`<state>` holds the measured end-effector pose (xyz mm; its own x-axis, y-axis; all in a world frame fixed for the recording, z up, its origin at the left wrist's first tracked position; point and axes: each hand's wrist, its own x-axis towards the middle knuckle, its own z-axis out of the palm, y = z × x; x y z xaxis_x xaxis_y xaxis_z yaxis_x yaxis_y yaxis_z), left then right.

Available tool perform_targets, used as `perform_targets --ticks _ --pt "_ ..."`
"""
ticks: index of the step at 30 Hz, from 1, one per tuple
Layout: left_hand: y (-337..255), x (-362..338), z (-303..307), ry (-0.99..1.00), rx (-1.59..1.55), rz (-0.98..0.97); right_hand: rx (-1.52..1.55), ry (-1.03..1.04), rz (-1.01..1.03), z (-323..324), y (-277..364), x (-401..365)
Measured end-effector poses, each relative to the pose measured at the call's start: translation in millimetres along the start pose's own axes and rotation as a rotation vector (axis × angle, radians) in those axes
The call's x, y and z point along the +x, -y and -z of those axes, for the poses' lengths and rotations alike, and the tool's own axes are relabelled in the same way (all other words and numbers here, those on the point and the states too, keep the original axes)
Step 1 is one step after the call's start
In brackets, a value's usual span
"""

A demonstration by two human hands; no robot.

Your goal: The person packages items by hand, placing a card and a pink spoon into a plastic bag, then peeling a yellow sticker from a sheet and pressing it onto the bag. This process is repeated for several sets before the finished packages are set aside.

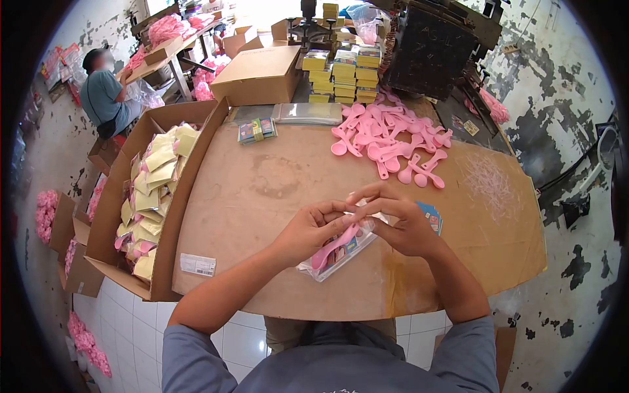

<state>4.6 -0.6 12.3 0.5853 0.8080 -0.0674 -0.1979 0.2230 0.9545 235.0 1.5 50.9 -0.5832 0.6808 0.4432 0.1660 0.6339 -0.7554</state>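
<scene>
In the head view my left hand (pixel 308 230) pinches the mouth of the clear bag (pixel 325 267), which lies on the cardboard table (pixel 262 183) just before me. My right hand (pixel 401 224) grips the handle of the pink spoon (pixel 335 244), bowl already inside. I judge this is the filling step; the next move asks a straight push, with the mouth kept open

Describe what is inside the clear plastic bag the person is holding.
The clear plastic bag holds a pink spoon and a printed card. The left hand and right hand cover its top end, hiding anything there.
</scene>
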Motion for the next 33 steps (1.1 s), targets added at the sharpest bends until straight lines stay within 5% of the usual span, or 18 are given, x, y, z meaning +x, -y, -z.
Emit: perform_targets --ticks 4,7,10,16,33 --pt "7 0 1 -0.041 0.083 -0.187 -0.052 -0.070 0.080 12 28 9" --pt "7 0 -2 -0.104 0.269 -0.369 -0.775 0.004 0.314 25 71 22" --pt "1 -5 -3 -0.045 0.284 -0.406 -0.831 -0.034 0.280 32 76 25" --pt "-3 -15 -16 -0.046 0.441 -0.489 -0.631 -0.003 0.039 25 70 22" --pt "-11 -14 -22 -0.116 0.238 -0.478 -0.534 -0.110 0.253 -1 51 37"
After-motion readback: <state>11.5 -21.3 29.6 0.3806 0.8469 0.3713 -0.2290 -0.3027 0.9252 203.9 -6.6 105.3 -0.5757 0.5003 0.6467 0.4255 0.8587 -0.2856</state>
